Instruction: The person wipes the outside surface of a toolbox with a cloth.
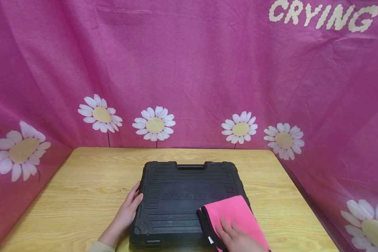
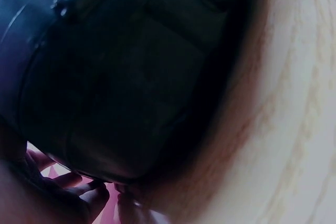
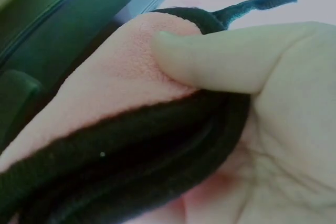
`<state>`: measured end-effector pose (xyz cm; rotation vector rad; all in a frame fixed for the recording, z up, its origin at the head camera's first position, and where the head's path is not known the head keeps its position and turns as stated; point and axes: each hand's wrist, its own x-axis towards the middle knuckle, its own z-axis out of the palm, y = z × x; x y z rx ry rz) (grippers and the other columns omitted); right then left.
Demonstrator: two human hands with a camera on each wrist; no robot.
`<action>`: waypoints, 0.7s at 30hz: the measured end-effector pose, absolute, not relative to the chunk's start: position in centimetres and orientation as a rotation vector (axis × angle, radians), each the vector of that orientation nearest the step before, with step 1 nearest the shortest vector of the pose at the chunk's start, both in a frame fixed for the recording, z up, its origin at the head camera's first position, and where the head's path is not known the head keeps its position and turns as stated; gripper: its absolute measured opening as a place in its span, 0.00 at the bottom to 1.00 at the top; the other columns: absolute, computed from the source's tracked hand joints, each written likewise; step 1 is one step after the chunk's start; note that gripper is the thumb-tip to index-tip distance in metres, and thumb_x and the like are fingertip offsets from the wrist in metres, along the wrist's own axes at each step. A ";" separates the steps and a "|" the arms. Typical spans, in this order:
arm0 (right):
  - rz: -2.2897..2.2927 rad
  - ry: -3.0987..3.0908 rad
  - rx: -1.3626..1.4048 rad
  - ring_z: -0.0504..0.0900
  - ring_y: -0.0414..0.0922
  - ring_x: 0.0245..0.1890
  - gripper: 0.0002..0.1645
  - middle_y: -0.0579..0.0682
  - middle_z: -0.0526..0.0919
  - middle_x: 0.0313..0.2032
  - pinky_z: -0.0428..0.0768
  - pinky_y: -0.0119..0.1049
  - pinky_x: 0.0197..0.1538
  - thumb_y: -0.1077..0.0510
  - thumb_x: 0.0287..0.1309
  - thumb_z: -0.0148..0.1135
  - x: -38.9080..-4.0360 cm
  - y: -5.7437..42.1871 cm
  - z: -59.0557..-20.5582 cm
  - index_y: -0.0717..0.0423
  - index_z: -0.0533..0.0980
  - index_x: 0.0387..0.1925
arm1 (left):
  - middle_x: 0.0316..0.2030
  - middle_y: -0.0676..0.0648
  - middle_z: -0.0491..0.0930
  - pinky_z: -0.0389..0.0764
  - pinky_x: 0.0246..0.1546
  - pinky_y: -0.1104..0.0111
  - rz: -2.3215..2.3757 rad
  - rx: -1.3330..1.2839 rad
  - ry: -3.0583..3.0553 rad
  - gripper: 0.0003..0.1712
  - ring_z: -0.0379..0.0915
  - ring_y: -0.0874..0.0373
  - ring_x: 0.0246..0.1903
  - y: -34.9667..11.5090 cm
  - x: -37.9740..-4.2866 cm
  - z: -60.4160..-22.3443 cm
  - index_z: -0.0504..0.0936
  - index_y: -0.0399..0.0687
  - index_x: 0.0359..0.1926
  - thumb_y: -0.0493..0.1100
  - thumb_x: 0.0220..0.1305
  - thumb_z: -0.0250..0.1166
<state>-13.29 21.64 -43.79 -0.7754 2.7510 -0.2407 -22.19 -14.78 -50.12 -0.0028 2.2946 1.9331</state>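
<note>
A black plastic carrying case (image 1: 176, 189) with raised lettering lies on the wooden table, its handle toward the far side. My left hand (image 1: 129, 208) holds the case by its left side, thumb near the top edge and fingers along the side; the left wrist view shows the fingers (image 2: 94, 200) at the edge of the dark case. A folded pink cloth (image 1: 239, 210) with black edging covers the case's near right corner. My right hand (image 1: 239, 239) grips this cloth; in the right wrist view the thumb (image 3: 184, 61) presses on its pink face, fingers mostly hidden beneath.
The light wood tabletop (image 1: 94, 182) extends on both sides of the case. A pink curtain (image 1: 189, 70) printed with daisies and lettering hangs behind the table and along its sides.
</note>
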 end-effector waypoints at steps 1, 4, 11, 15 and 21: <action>-0.237 2.766 -0.804 0.79 0.71 0.60 0.40 0.66 0.76 0.67 0.84 0.49 0.58 0.38 0.70 0.58 -13.2 21.7 -44.0 0.64 0.72 0.69 | 0.82 0.34 0.40 0.52 0.76 0.39 1.935 0.000 2.294 0.37 0.39 0.33 0.80 -14.8 -22.2 -50.1 0.42 0.47 0.83 0.49 0.84 0.45; -0.218 2.822 -0.891 0.82 0.70 0.55 0.39 0.67 0.78 0.64 0.85 0.45 0.57 0.39 0.71 0.57 -12.7 21.9 -44.6 0.66 0.75 0.66 | 0.82 0.34 0.40 0.53 0.76 0.39 1.945 0.005 2.289 0.37 0.39 0.33 0.80 -14.8 -22.1 -50.1 0.42 0.47 0.83 0.48 0.84 0.45; -0.265 2.791 -0.866 0.81 0.72 0.56 0.39 0.68 0.77 0.65 0.84 0.46 0.58 0.39 0.71 0.56 -12.6 22.2 -45.1 0.66 0.74 0.66 | 0.82 0.34 0.39 0.52 0.76 0.40 1.973 0.029 2.262 0.36 0.38 0.34 0.80 -14.9 -22.1 -50.2 0.42 0.46 0.83 0.46 0.84 0.45; -0.315 2.744 -0.828 0.80 0.73 0.58 0.39 0.69 0.76 0.65 0.84 0.48 0.59 0.40 0.71 0.58 -12.9 22.2 -44.6 0.67 0.73 0.67 | 0.82 0.34 0.39 0.53 0.76 0.39 1.963 0.024 2.257 0.37 0.39 0.34 0.80 -14.9 -22.2 -50.1 0.41 0.47 0.83 0.47 0.84 0.45; -0.331 2.695 -0.690 0.77 0.67 0.65 0.43 0.61 0.75 0.69 0.83 0.52 0.60 0.35 0.66 0.61 -13.5 22.1 -43.3 0.60 0.72 0.70 | 0.81 0.32 0.41 0.57 0.75 0.40 1.966 0.017 2.243 0.37 0.42 0.33 0.80 -14.9 -22.1 -50.2 0.40 0.47 0.84 0.47 0.84 0.45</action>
